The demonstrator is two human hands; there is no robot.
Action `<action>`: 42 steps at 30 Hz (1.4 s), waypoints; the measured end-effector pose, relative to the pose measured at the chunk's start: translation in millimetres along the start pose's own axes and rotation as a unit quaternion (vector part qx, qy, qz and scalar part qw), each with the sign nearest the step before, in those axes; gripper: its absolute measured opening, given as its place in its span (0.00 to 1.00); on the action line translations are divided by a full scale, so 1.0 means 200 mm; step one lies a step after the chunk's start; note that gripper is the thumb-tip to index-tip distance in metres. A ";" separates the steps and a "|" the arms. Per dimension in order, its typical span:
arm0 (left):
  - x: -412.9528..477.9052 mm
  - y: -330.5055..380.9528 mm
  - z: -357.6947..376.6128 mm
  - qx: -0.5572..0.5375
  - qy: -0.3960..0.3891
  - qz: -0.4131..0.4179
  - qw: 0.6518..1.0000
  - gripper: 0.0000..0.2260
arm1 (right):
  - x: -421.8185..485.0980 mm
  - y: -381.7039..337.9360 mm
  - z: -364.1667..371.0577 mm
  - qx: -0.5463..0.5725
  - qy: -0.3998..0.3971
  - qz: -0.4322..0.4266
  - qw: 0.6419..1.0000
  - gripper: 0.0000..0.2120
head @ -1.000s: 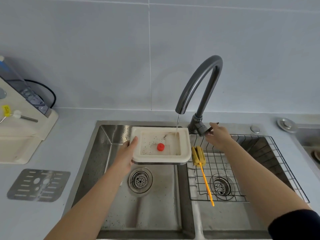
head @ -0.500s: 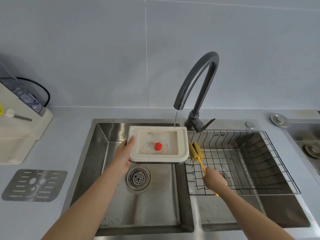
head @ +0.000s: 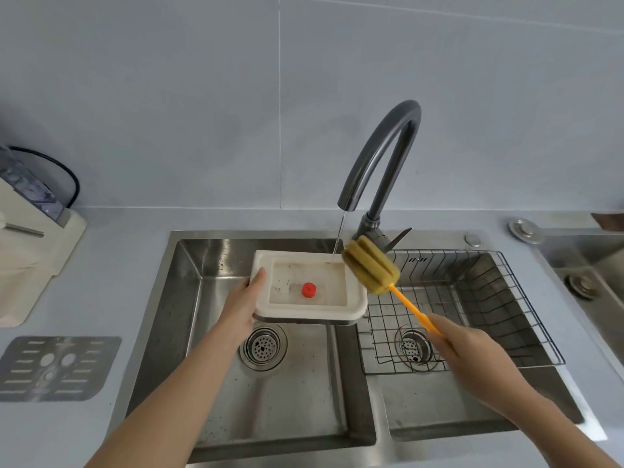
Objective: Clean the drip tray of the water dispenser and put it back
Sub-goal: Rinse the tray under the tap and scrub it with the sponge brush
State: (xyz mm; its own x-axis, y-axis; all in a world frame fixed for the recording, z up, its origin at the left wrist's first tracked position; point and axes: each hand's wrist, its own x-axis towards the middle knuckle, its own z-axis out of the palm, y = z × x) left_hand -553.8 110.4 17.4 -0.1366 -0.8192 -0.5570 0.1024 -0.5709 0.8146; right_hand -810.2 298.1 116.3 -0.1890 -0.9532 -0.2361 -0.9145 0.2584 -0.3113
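Observation:
The white drip tray [head: 263,265] hangs over the left sink basin, held level at its left edge by my left hand [head: 241,304]. A red float [head: 309,289] sits in its shallow, speckled well. A thin stream of water from the dark faucet [head: 381,157] falls onto the tray's far right corner. My right hand [head: 462,346] grips the orange handle of a sponge brush. The brush's yellow sponge head [head: 369,266] is raised just beyond the tray's right edge.
A wire rack [head: 506,298] sits in the right basin over its drain. The left basin's drain [head: 263,347] lies below the tray. The tray's metal grille [head: 54,368] lies on the counter at left, in front of the beige water dispenser [head: 30,265].
My right hand left the faucet lever, took the brush handle from the rack and lifted the sponge head up beside the tray. The tray stays under the running water.

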 end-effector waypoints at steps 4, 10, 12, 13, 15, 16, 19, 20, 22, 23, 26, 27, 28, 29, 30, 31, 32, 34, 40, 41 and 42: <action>0.00 -0.01 -0.03 0.012 -0.001 -0.010 1.000 0.08 | 0.07 -0.10 -0.03 -0.209 -0.028 -0.079 0.974 0.21; 0.00 0.00 -0.08 0.041 -0.007 -0.017 0.999 0.09 | 0.20 -0.14 -0.06 -0.346 -0.040 -0.153 0.925 0.35; 0.01 0.00 -0.09 0.044 -0.012 -0.015 0.999 0.08 | 0.23 -0.14 -0.08 -0.360 -0.034 -0.169 0.917 0.34; 0.01 0.00 -0.09 0.040 -0.012 -0.013 0.999 0.08 | 0.23 -0.15 -0.09 -0.364 -0.031 -0.173 0.915 0.33; 0.00 0.01 -0.09 0.032 -0.009 -0.005 0.999 0.07 | 0.23 -0.15 -0.11 -0.367 -0.023 -0.168 0.915 0.32; 0.00 0.01 -0.09 0.029 -0.005 0.003 1.000 0.07 | 0.23 -0.15 -0.12 -0.369 -0.017 -0.161 0.915 0.31; 0.01 0.02 -0.06 0.019 0.016 0.031 0.999 0.06 | 0.23 -0.15 -0.13 -0.374 -0.008 -0.136 0.917 0.28; 0.01 0.02 -0.04 0.018 0.020 0.038 0.999 0.07 | 0.23 -0.15 -0.13 -0.369 -0.008 -0.127 0.921 0.27; 0.02 0.02 -0.01 0.016 0.024 0.049 0.998 0.09 | 0.22 -0.15 -0.14 -0.350 -0.012 -0.110 0.930 0.24; 0.02 0.02 0.01 0.017 0.026 0.054 0.998 0.10 | 0.21 -0.16 -0.15 -0.340 -0.018 -0.101 0.935 0.23; 0.03 0.01 0.04 0.023 0.034 0.074 0.996 0.10 | 0.19 -0.16 -0.19 -0.327 -0.063 -0.092 0.938 0.15; 0.04 0.01 0.04 0.026 0.037 0.078 0.996 0.10 | 0.18 -0.16 -0.21 -0.321 -0.077 -0.090 0.940 0.13; 0.04 0.01 0.04 0.029 0.040 0.082 0.995 0.10 | 0.18 -0.17 -0.24 -0.308 -0.085 -0.086 0.944 0.12; 0.05 0.01 0.04 0.032 0.042 0.083 0.995 0.10 | 0.18 -0.17 -0.27 -0.292 -0.086 -0.081 0.949 0.11; 0.05 0.01 0.04 0.034 0.042 0.082 0.995 0.09 | 0.18 -0.18 -0.29 -0.277 -0.077 -0.078 0.955 0.11; 0.05 0.01 0.04 0.036 0.041 0.079 0.995 0.09 | 0.19 -0.18 -0.31 -0.264 -0.062 -0.075 0.959 0.12; 0.06 0.01 0.03 0.039 0.037 0.076 0.996 0.09 | 0.19 -0.19 -0.32 -0.260 -0.043 -0.074 0.962 0.12; 0.06 0.01 0.03 0.047 0.025 0.073 0.996 0.11 | 0.21 -0.23 -0.33 -0.295 -0.005 -0.078 0.952 0.13; 0.04 -0.01 0.01 0.017 0.030 0.067 0.997 0.11 | 0.20 -0.35 -0.21 -0.427 -0.030 -0.132 0.894 0.17; 0.04 -0.01 0.01 0.008 0.031 0.061 0.998 0.10 | 0.19 -0.36 -0.20 -0.429 -0.040 -0.130 0.893 0.17; 0.04 -0.01 0.00 0.002 0.027 0.055 0.998 0.09 | 0.17 -0.37 -0.20 -0.427 -0.048 -0.129 0.894 0.17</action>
State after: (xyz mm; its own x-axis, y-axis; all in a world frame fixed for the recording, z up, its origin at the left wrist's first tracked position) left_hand -555.8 105.9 10.7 -0.0718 -0.8784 -0.4725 0.1091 -0.4778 0.8717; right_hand -763.6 239.9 168.2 0.0608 -0.9356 -0.3478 -0.8702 -0.2204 0.4407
